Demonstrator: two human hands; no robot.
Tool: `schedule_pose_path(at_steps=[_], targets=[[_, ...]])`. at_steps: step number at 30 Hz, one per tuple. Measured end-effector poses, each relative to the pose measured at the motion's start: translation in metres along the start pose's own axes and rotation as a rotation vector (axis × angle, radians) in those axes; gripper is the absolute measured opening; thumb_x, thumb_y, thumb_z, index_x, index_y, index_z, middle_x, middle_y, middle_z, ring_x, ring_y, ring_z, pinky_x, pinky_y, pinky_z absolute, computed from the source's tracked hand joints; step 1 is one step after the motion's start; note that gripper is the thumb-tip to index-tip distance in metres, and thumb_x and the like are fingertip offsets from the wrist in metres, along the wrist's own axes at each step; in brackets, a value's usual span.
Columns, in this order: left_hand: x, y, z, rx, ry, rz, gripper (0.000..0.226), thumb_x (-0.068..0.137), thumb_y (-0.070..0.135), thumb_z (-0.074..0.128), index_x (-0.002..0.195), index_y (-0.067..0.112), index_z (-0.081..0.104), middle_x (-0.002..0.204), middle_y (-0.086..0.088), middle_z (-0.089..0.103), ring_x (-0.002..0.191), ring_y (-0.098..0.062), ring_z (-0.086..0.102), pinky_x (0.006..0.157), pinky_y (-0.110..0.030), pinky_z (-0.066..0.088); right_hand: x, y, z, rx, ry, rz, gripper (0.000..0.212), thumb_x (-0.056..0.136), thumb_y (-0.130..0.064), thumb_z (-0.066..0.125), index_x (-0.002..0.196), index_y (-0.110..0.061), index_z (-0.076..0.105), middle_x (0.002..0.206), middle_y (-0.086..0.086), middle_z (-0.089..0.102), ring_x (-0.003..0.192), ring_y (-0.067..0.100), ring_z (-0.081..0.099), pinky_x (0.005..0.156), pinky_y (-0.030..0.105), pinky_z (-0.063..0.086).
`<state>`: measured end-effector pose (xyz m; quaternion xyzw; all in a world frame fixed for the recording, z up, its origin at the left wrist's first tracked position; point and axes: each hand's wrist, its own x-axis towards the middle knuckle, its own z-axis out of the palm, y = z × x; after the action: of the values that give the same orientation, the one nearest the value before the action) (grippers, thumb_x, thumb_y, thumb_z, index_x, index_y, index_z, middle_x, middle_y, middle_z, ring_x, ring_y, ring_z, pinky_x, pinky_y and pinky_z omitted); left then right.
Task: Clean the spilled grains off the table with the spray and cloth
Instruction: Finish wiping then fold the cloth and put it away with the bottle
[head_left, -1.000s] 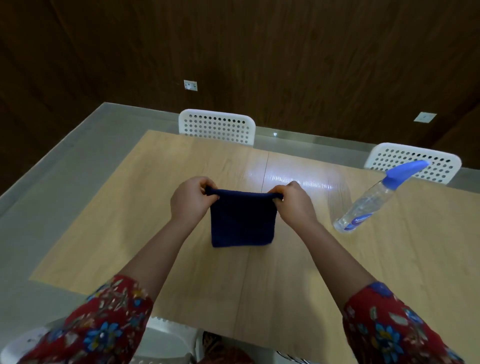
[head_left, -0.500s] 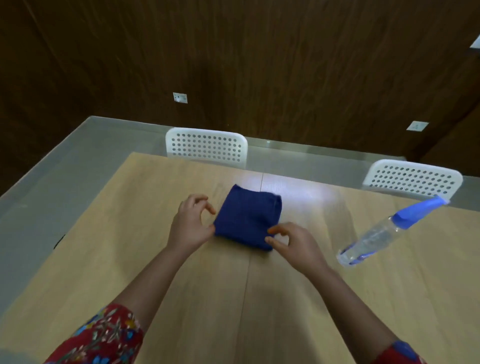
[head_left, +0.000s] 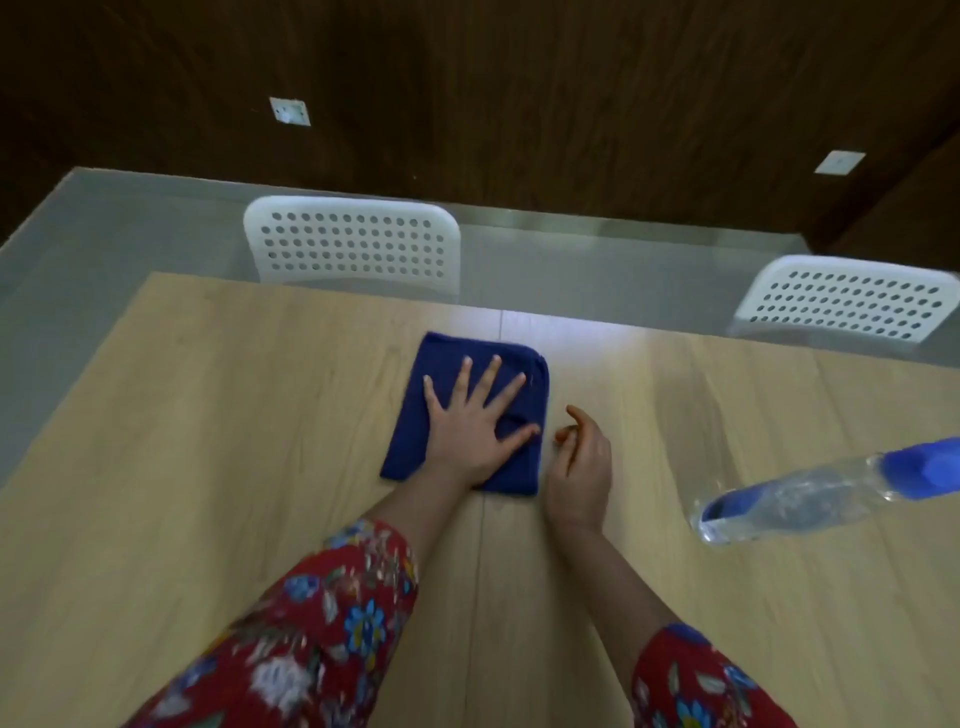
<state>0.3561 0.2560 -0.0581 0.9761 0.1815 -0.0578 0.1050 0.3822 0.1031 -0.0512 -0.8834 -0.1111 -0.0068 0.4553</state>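
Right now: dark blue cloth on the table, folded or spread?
Folded. The dark blue cloth lies as a compact square pad with thick, rounded edges on the light wooden table; the left hand rests flat on it.

Sleeves: left sleeve (head_left: 322, 634), red cloth with floral print in blue, white and grey-green, hem partway up the forearm; right sleeve (head_left: 696, 686), same red floral print, blue flower at hem.
Hands: left hand (head_left: 467, 431), right hand (head_left: 579, 467), both bare.
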Motion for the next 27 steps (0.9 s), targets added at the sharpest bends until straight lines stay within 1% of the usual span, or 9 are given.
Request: schedule_pose_path(at_steps=[3,6,9,12,16,19,22,24,27], targets=[[0.049,-0.016,-0.007,-0.030,0.015,-0.057,0.069,0.086,0.077,0.010,0.148,0.051,-0.007,0.159,0.011,-0.021,0.147,-0.024,-0.017,0.109,-0.066,-0.012,-0.001,0.003,0.002,-0.083,-0.080,-0.130,0.038,0.094,-0.018,0.036,0.127,-0.019,0.055,0.097,-0.008,0.057,0.096,0.001,0.045,0.085,0.007,0.035],[0.085,-0.025,-0.017,-0.040,0.034,-0.031,0.060,0.094,0.067,0.011,0.149,0.050,-0.004,0.159,0.007,-0.023,0.148,-0.022,-0.013,0.112,-0.063,-0.010,0.004,0.002,0.006,-0.140,-0.050,-0.136,0.040,0.095,-0.021,0.033,0.128,-0.019,0.055,0.103,-0.008,0.058,0.102,0.005,0.046,0.089,0.019,0.039],[0.100,-0.038,-0.024,-0.045,0.074,-0.027,0.053,0.100,0.053,0.017,0.151,0.045,0.006,0.163,0.010,-0.003,0.149,-0.016,0.001,0.116,-0.061,-0.002,0.003,0.006,0.007,-0.163,-0.008,-0.117,0.038,0.097,-0.022,0.033,0.129,-0.018,0.054,0.106,-0.006,0.058,0.104,0.005,0.044,0.092,0.024,0.039],[0.100,-0.074,-0.030,-0.028,0.136,-0.228,0.050,0.103,0.044,0.018,0.152,0.041,0.009,0.161,0.016,0.007,0.148,-0.010,0.007,0.109,-0.070,-0.001,0.005,0.007,0.007,-0.143,0.006,-0.091,0.038,0.098,-0.026,0.032,0.129,-0.020,0.053,0.108,-0.007,0.057,0.104,0.003,0.043,0.093,0.025,0.038],[0.092,-0.092,-0.028,-0.059,0.127,-0.392,0.051,0.103,0.043,0.013,0.153,0.039,0.002,0.161,0.016,0.000,0.149,-0.011,-0.002,0.107,-0.074,0.000,0.005,0.006,0.008,-0.162,-0.007,-0.083,0.043,0.098,-0.035,0.027,0.131,-0.023,0.051,0.111,-0.007,0.058,0.105,0.003,0.043,0.093,0.024,0.036],[0.097,-0.054,-0.029,-0.094,0.109,-0.309,0.052,0.103,0.044,0.013,0.153,0.037,0.004,0.161,0.017,0.000,0.149,-0.015,-0.002,0.109,-0.072,-0.004,0.006,0.003,0.009,-0.193,-0.019,-0.098,0.044,0.097,-0.035,0.027,0.131,-0.022,0.051,0.110,-0.005,0.059,0.105,0.007,0.046,0.093,0.026,0.036],[0.082,0.002,-0.015,-0.037,0.088,-0.061,0.053,0.102,0.045,0.017,0.153,0.037,0.005,0.161,0.017,-0.003,0.149,-0.014,-0.002,0.112,-0.062,-0.004,0.008,0.003,0.008,-0.213,-0.008,-0.103,0.043,0.097,-0.033,0.029,0.132,-0.021,0.051,0.109,-0.006,0.058,0.104,0.004,0.043,0.092,0.026,0.035],[0.075,0.000,-0.011,-0.002,0.075,0.059,0.053,0.102,0.045,0.020,0.153,0.037,0.007,0.161,0.017,-0.002,0.149,-0.011,0.001,0.116,-0.053,-0.001,0.007,0.003,0.007,-0.211,-0.007,-0.112,0.042,0.097,-0.032,0.030,0.132,-0.020,0.051,0.107,-0.006,0.058,0.103,0.004,0.043,0.091,0.026,0.035],[0.084,-0.042,-0.019,-0.039,0.127,-0.133,0.053,0.101,0.048,0.021,0.152,0.040,0.009,0.160,0.019,0.002,0.149,-0.010,0.003,0.113,-0.062,-0.002,0.003,0.006,0.007,-0.211,-0.011,-0.117,0.041,0.097,-0.033,0.031,0.130,-0.021,0.051,0.108,-0.006,0.058,0.103,0.004,0.043,0.091,0.026,0.035]])
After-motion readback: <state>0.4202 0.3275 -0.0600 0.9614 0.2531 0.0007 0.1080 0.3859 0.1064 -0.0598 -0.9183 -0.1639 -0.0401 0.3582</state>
